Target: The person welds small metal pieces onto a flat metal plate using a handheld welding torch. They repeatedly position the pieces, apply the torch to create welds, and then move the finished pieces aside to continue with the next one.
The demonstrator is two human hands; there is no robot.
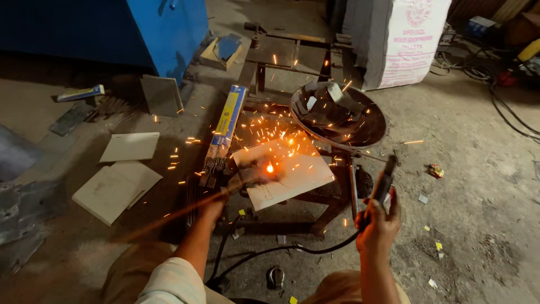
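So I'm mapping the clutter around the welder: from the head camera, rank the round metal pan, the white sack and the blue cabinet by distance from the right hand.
1. Round metal pan, just above the right hand.
2. White sack, top right.
3. Blue cabinet, top left.

A long, thin rod [174,214] is gripped in the left hand [216,204] and is held slanting, its far end pressed against a pale, flat metal sheet [292,174]. At the point of contact a bright orange glow [270,168] is seen, and sparks are scattered outward over the sheet and the floor around it. The sheet is laid slightly tilted on a low, dark metal stand [332,197]. A dark electrode holder [382,183] is held upright in the right hand [378,222], well apart from the glow, to the right of the stand. A black cable [292,247] is seen trailing from the holder down across the floor.
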